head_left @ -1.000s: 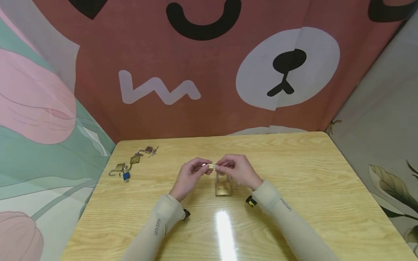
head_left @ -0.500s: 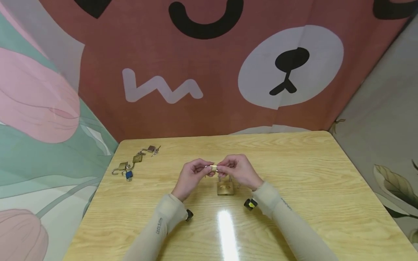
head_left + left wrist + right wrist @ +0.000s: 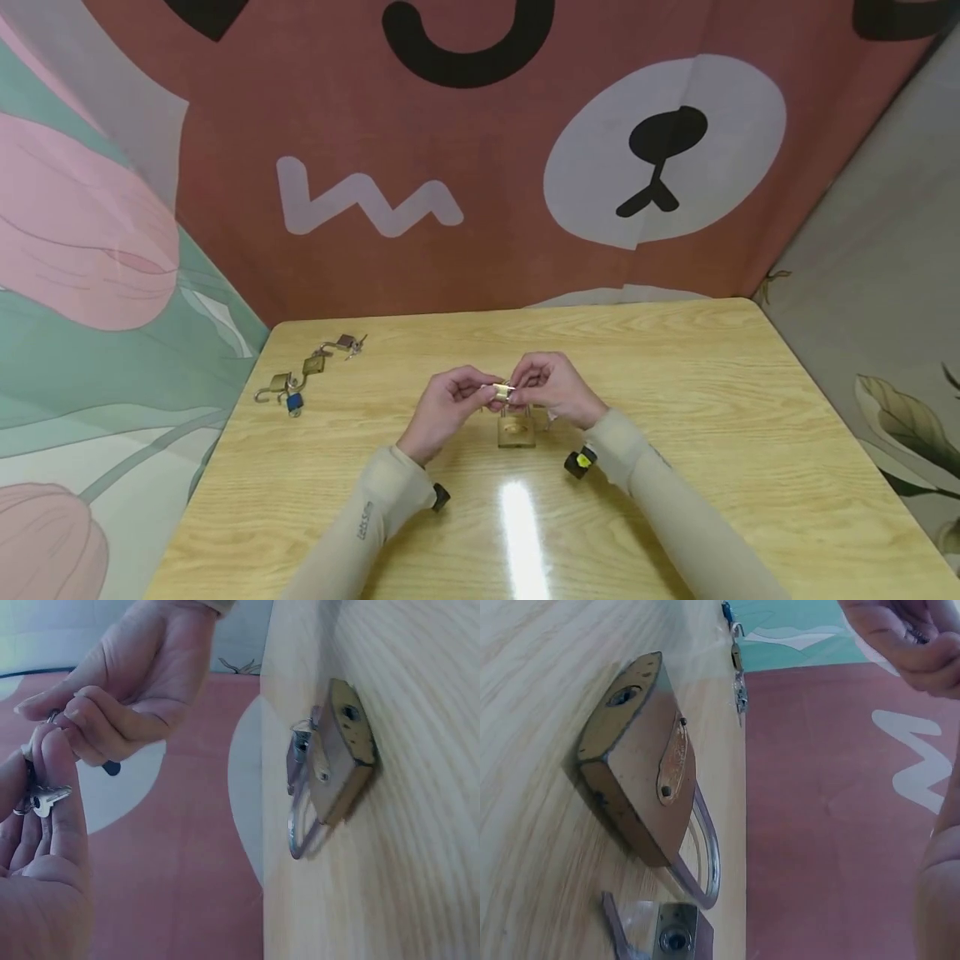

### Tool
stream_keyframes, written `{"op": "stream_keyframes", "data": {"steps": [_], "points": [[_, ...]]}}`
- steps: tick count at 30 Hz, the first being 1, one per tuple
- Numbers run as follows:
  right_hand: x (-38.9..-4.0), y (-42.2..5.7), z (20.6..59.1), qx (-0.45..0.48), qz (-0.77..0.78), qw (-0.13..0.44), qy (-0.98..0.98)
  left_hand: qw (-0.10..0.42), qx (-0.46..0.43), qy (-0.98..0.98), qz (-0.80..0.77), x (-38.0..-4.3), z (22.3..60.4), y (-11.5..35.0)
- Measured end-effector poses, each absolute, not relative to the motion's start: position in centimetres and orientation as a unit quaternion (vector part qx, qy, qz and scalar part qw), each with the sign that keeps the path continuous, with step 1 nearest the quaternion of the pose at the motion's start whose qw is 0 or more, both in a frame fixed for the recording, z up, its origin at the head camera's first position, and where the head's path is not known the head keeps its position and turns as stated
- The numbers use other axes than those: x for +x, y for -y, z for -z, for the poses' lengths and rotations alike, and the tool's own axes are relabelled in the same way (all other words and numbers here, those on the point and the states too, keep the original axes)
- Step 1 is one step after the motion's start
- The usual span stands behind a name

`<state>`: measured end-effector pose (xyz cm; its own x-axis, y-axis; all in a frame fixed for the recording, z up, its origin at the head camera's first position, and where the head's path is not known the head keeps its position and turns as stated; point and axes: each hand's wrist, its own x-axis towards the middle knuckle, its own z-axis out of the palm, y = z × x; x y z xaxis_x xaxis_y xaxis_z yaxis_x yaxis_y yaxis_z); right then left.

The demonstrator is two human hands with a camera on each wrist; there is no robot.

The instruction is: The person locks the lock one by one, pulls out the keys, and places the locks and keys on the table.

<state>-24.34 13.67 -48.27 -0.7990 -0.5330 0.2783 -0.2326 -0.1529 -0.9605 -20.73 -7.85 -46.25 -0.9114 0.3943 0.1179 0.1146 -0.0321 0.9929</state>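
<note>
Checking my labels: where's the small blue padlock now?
In the head view, the small blue padlock lies at the left of the pale wooden table, just nearer the camera than a brass-coloured padlock.

A wood-grain tabletop (image 3: 712, 400) is backed by a red cloth (image 3: 487, 271), printed with a pale oval (image 3: 600, 192) and a white zigzag (image 3: 360, 183), and is flanked by a green panel (image 3: 45, 358) at left and a grey panel (image 3: 862, 250) at right. Toward the far left corner are laid two brass padlocks (image 3: 280, 382), a blue padlock (image 3: 295, 402) and a brown padlock (image 3: 345, 342). Near the middle are set a large brass padlock (image 3: 516, 433) and, beside its shackle, a smaller padlock (image 3: 676, 940).
</note>
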Motion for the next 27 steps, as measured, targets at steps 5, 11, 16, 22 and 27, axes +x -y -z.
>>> {"op": "stream_keyframes", "data": {"steps": [5, 11, 16, 22, 27], "points": [[-24.3, -13.7, 48.1, -0.304, 0.689, 0.114, -0.648, 0.098, 0.189, -0.703, -0.679, -20.7, 46.2, 7.6], [-24.5, -13.6, 47.9, -0.296, 0.655, 0.101, -0.688, 0.092, 0.171, -0.706, -0.682, -20.7, 46.4, 8.0], [-24.5, -13.4, 47.6, -0.276, 0.637, 0.100, -0.712, 0.084, 0.157, -0.693, -0.698, -20.9, 46.6, 8.0], [-24.0, -13.0, 47.2, -0.273, 0.563, 0.082, -0.775, 0.079, 0.114, -0.693, -0.708, -20.9, 46.9, 7.7], [-23.4, -13.0, 46.8, -0.278, 0.527, 0.045, -0.802, 0.084, 0.109, -0.688, -0.712, -20.8, 47.1, 7.7]]}}
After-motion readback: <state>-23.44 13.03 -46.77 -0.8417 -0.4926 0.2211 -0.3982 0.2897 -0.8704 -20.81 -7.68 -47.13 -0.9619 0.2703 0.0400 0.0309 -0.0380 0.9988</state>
